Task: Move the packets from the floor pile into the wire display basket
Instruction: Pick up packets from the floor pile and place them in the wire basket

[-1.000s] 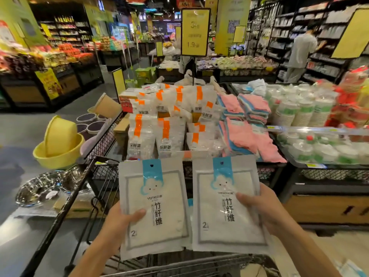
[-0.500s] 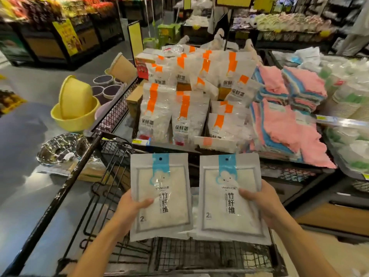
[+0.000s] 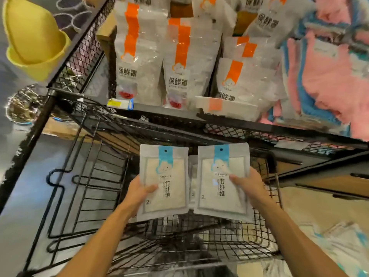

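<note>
Packets, one per hand: left hand (image 3: 137, 193) grips left packet (image 3: 164, 181), right hand (image 3: 249, 186) grips right packet (image 3: 222, 181), side by side above wire basket (image 3: 199, 238).

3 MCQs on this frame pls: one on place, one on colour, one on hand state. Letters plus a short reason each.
1. Where are the two held packets?
A. over the wire basket
B. on the upper shelf
C. inside the yellow tub

2. What colour is the band at the top of each held packet?
A. orange
B. blue
C. green

3. How does the left hand stand?
A. open and idle
B. pressing flat on the basket
C. gripping a packet

Answers: 1 A, the left packet and right packet hang above the wire basket. 2 B, a blue band runs down from each hang hole. 3 C, the left hand has its thumb curled over the packet's face; the right hand grips likewise.
</note>
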